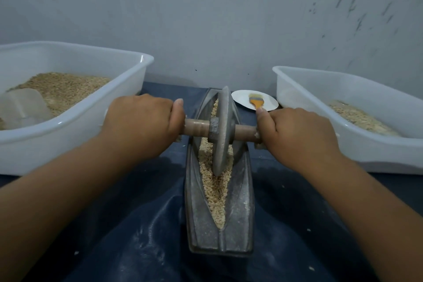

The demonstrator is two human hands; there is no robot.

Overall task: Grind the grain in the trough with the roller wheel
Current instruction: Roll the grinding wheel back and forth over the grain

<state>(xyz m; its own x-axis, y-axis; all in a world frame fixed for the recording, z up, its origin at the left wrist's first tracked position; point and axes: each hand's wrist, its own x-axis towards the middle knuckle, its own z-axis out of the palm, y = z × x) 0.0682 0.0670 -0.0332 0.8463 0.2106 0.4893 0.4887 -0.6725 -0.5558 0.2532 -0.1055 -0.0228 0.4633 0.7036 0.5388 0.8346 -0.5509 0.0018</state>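
Inside the long grey metal trough point(201, 213), over pale grain point(215, 188), the heavy grey roller wheel point(221, 130) is standing; left hand point(146, 121) and right hand point(295, 130) are gripping its wooden axle point(243, 131) (best hold, probably).

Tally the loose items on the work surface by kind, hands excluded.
White plastic tubs: 2 (left, right)
Metal trough: 1
Roller wheel: 1
White plate: 1
Orange-handled brush: 1
Clear scoop: 1
Total: 7
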